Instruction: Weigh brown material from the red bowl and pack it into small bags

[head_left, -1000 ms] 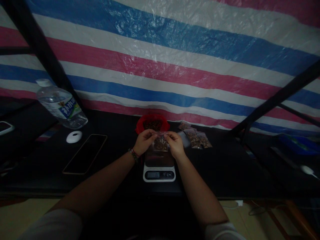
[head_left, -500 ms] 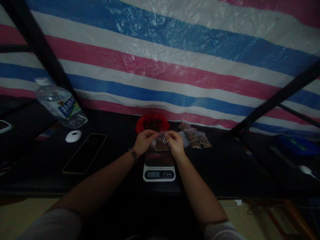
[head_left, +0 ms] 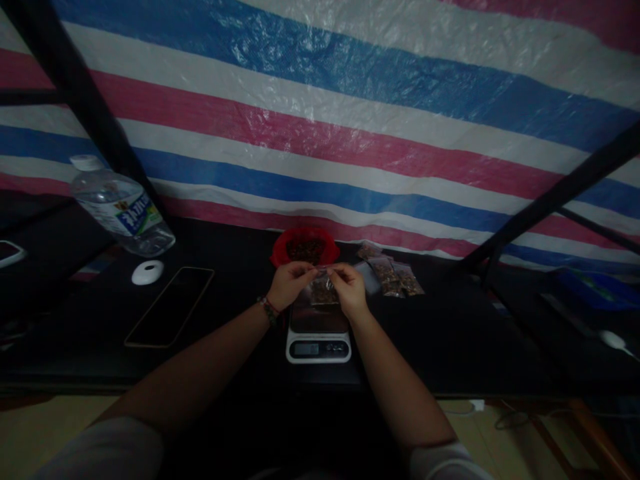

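Between my hands hangs a small clear zip bag (head_left: 324, 292) holding brown bits, above the metal plate of a white kitchen scale (head_left: 319, 351). My left hand (head_left: 290, 285) pinches the bag's top edge at its left end. My right hand (head_left: 351, 289) has thumb and finger closed on the same edge, close to the left fingertips. Just behind the hands stands a red bowl (head_left: 330, 248) with dark brown pieces in it. Several filled zip bags (head_left: 395, 276) lie to the right, partly over one another. The scale's digits are too small to read.
On the left of the black table (head_left: 430, 353) lie a phone (head_left: 170, 308) and a white rounded gadget (head_left: 147, 272), with a plastic bottle (head_left: 125, 207) leaning behind them. Dark metal bars slant up at both sides before a striped sheet (head_left: 320, 153). A white spoon-like item (head_left: 611, 340) lies far right.
My right hand has slid slightly left along the bag's top edge, nearer the left fingertips. The bag has dipped a little. Everything else stays put.
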Demonstrator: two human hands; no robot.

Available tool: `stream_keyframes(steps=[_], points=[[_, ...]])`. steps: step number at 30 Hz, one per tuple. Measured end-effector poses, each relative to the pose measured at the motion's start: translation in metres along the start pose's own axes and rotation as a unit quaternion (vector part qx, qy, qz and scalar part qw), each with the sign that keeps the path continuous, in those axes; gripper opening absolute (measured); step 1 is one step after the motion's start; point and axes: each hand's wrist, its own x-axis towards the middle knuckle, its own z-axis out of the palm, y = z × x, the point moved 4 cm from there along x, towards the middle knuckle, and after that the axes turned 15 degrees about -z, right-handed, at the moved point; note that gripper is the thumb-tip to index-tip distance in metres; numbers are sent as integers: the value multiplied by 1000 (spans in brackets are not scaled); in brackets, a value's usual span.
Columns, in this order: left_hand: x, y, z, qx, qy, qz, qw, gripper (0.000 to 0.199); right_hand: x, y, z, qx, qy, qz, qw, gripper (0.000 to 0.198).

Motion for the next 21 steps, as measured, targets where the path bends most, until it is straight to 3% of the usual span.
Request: stream_keyframes(steps=[21], points=[[-4,3,1,98,2,56,994,20,-2,-10,4,-98,-62,-55,992,9]])
